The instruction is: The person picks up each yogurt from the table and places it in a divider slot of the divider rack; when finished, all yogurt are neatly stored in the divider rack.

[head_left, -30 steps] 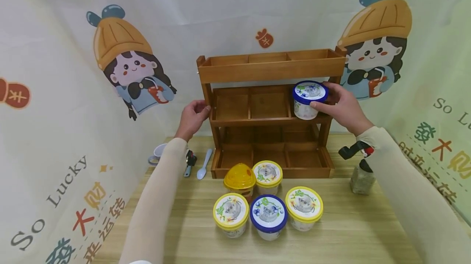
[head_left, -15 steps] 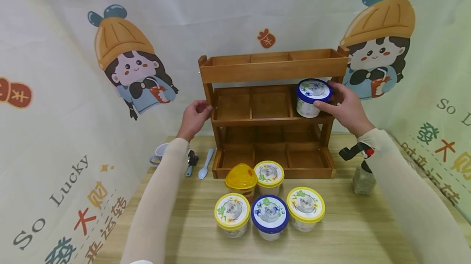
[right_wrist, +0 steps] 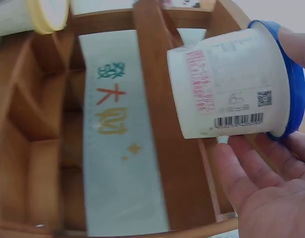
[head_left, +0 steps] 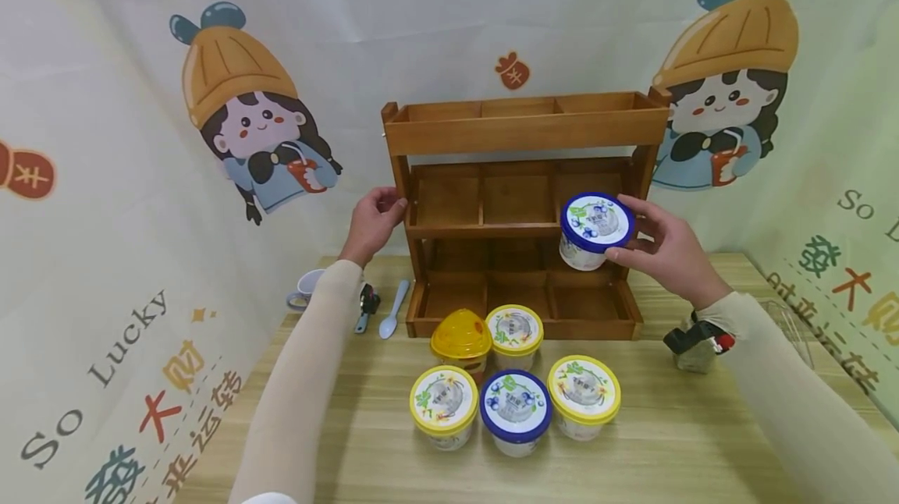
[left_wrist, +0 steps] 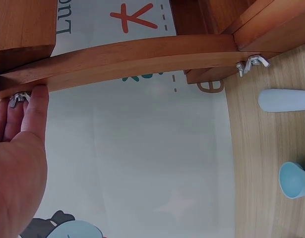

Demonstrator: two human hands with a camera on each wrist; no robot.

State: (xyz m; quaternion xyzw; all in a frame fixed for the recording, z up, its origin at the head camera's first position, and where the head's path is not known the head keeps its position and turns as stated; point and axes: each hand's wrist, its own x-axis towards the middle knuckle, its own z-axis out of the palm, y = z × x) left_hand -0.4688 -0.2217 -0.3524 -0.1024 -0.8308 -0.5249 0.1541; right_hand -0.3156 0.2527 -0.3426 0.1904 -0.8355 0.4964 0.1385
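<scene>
The right hand grips a blue-lidded cup by its rim, thumb on the near side of the lid and fingers curled round the far side; the right wrist view shows the cup's white printed wall clear of the fingers, so the hold appears to sit high on the lid edge, which leaves the base free. The cup hangs in the air in front of the right end of the wooden rack, level with the gap between the middle and bottom tiers; it touches no shelf, and all compartments in view hold nothing.

The left hand rests on the rack's left upright at the height of the middle tier; the left wrist view shows straight fingers laid flat against the wooden side rail beside a wing nut, with nothing pinched or wrapped; the hand reads as open and pressing, most likely to steady the rack against tipping or sliding.

On the table in front of the rack stand three yellow-lidded cups, one further blue-lidded cup and a yellow domed container, grouped close together and within reach of either hand; a pale blue spoon and a mug lie to the left of the rack, near the left forearm.
</scene>
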